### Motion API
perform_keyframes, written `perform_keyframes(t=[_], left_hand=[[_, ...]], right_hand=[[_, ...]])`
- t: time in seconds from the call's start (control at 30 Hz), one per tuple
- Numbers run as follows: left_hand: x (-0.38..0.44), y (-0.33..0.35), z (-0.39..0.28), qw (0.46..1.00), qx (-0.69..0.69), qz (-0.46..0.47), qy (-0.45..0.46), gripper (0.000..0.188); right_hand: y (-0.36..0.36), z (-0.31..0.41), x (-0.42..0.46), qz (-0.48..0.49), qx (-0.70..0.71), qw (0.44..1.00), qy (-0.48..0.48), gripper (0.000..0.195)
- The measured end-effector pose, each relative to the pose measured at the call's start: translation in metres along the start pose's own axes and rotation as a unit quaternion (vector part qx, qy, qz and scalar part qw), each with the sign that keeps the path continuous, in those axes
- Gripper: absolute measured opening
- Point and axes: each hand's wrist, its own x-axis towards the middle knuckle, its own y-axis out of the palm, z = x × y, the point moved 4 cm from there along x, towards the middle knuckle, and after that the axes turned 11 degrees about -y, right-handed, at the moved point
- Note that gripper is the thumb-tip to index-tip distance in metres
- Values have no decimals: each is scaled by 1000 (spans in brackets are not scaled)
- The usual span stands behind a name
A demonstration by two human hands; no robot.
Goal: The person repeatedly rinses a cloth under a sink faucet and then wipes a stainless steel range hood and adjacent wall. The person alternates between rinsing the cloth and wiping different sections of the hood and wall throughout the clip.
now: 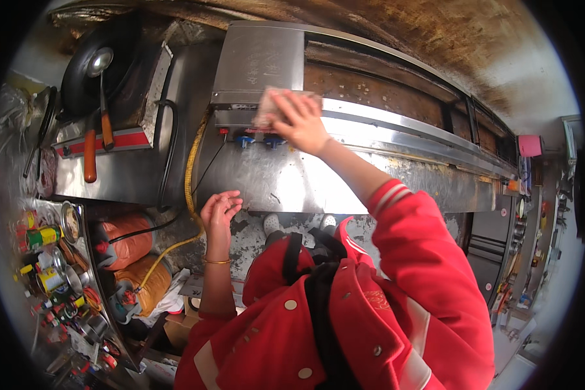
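My right hand (300, 124) lies with fingers spread over a folded, pale brownish cloth (264, 108), pressing it against the front edge of a stainless-steel grill (258, 58). Part of the cloth is hidden under the palm. Just below it, two blue valve handles (244, 141) and a red knob (223, 131) stick out from the grill's front. My left hand (220, 209) is raised near the steel counter's (234, 170) front edge, its fingers loosely bent and holding nothing. A yellow corrugated gas hose (189, 180) runs close by on its left.
On the left, a black wok (78, 78) and a steel ladle (100, 62) rest on a stove with a red front strip (139, 138). Gas cylinders (126, 239) stand below. Bottles and cans crowd a side table (90, 234). A pink container (530, 145) is at the grill's far right.
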Motion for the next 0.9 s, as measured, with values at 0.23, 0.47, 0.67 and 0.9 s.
perform_keyframes(t=[0.23, 0.47, 0.67, 0.9], left_hand=[[-10, -15, 7, 1000, -4, -19, -15, 15], [-25, -53, 19, 997, -12, -65, -30, 19], [-34, -51, 23, 996, -8, -77, -48, 17], [-33, -14, 29, 996, 32, -65, -57, 18]], right_hand=[[-48, -53, -94, 41, -43, 998, 11, 43], [-28, -33, -68, 71, -16, 997, 9, 54], [3, 25, 35, 23, 43, 998, 32, 53], [-13, 18, 21, -14, 49, 997, 51, 54]])
